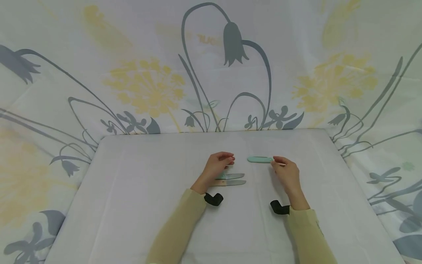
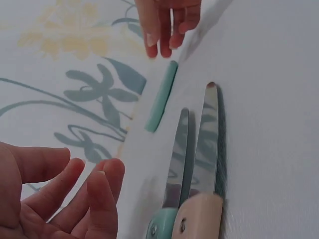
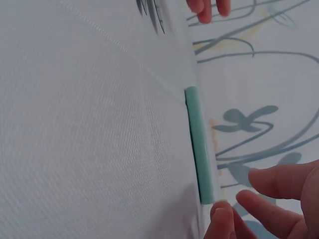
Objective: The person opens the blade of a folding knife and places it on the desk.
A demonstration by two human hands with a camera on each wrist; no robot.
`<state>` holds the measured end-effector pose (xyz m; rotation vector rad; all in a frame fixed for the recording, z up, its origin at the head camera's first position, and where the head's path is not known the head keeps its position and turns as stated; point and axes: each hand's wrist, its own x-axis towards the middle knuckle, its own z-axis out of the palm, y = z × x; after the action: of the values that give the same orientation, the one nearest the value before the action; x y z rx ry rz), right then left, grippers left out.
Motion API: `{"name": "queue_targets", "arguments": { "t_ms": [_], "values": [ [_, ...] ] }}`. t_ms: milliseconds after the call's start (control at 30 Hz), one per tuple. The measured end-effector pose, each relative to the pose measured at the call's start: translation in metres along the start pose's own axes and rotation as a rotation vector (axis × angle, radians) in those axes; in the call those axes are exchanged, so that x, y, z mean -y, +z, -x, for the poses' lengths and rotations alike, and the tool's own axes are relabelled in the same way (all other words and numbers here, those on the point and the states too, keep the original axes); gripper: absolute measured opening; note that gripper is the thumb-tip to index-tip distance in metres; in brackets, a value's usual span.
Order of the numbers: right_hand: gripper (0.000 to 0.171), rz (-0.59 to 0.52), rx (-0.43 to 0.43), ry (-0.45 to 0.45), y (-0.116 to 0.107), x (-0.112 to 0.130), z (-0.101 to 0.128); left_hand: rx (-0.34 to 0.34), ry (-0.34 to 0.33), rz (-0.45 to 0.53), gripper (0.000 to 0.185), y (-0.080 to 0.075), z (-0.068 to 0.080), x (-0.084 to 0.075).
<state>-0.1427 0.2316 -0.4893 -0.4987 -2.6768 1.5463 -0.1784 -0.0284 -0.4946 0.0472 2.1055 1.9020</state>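
Note:
A mint-green sheath (image 1: 260,159) lies flat on the white table (image 1: 138,190), and it also shows in the wrist views (image 2: 160,97) (image 3: 199,149). My right hand (image 1: 285,170) has its fingertips (image 3: 222,211) at the sheath's right end, fingers spread and not closed round it. My left hand (image 1: 219,163) hovers left of the sheath with loosely bent fingers (image 2: 99,194) and holds nothing. Just below it lie two bare-bladed knives side by side, one with a mint handle (image 1: 230,176) (image 2: 178,154), one with a peach handle (image 1: 232,182) (image 2: 207,139).
A floral cloth (image 1: 148,88) in grey and yellow hangs behind and to both sides of the table. Black wrist straps (image 1: 213,198) sit on both arms. The table's far edge (image 1: 211,132) runs just beyond the sheath.

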Motion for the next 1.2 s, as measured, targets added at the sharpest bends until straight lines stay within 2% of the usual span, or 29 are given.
{"name": "queue_targets", "arguments": {
  "t_ms": [367,500,667,1000,1200],
  "values": [
    [0.042,-0.003,0.04,0.027,-0.001,-0.006,-0.005,0.041,-0.147,0.043,0.033,0.034,-0.013,0.001],
    [0.041,-0.018,0.056,0.021,-0.001,-0.008,-0.005,0.062,-0.149,0.054,0.033,0.041,-0.016,0.001],
    [0.041,-0.017,0.07,0.015,-0.002,-0.009,-0.006,0.06,-0.157,0.005,0.028,0.045,-0.018,0.002],
    [0.037,-0.053,0.047,0.006,0.0,-0.008,-0.003,0.031,-0.169,-0.023,0.027,0.046,-0.014,0.0],
    [0.034,-0.09,0.037,0.005,0.002,-0.007,-0.001,-0.011,-0.164,-0.031,0.027,0.045,-0.01,-0.002]
  ]
}}
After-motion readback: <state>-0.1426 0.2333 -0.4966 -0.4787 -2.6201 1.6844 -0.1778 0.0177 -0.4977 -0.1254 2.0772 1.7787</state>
